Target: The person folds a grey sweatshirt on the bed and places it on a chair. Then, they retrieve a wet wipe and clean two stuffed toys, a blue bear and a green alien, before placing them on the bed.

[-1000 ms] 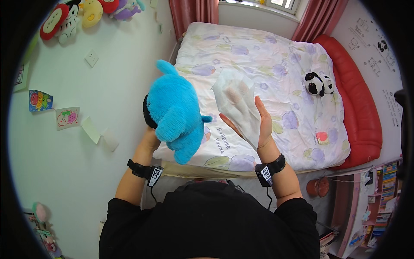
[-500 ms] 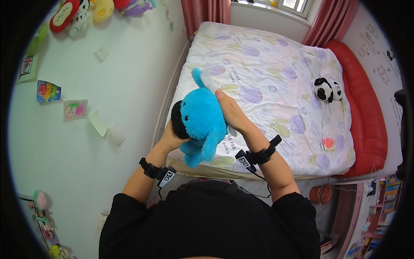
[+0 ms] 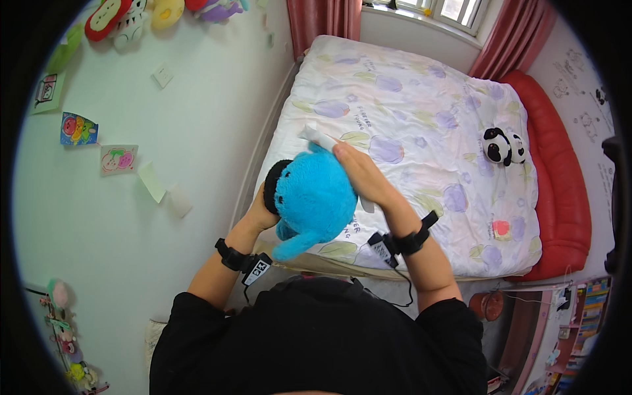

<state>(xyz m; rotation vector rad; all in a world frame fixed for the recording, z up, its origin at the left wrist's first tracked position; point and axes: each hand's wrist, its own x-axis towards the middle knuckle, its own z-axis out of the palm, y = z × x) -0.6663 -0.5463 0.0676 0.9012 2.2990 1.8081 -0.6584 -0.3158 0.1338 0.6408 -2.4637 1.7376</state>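
Note:
A fluffy blue plush toy (image 3: 322, 194) with a black muzzle and small dark eyes is held up in front of me, over the near left part of the bed. My left hand (image 3: 259, 216) grips it from the left by the muzzle side, its fingers partly hidden behind the toy. On the opposite side, my right hand (image 3: 362, 172) presses a thin white wipe (image 3: 320, 139) against the plush. The wipe sticks out beyond the fingertips and below the palm. One blue limb hangs toward me.
Beneath the toy is a bed (image 3: 421, 191) with a flowered cover. A panda plush (image 3: 498, 146) and a small pink-and-white packet (image 3: 501, 230) lie on its right side, near the red headboard (image 3: 559, 178). A wall (image 3: 217, 99) runs along the left; a flowerpot (image 3: 486, 306) stands lower right.
The plush toy has turned in my hands, with its rounded blue side now more toward me. My right hand and the wipe have shifted slightly right and nearer.

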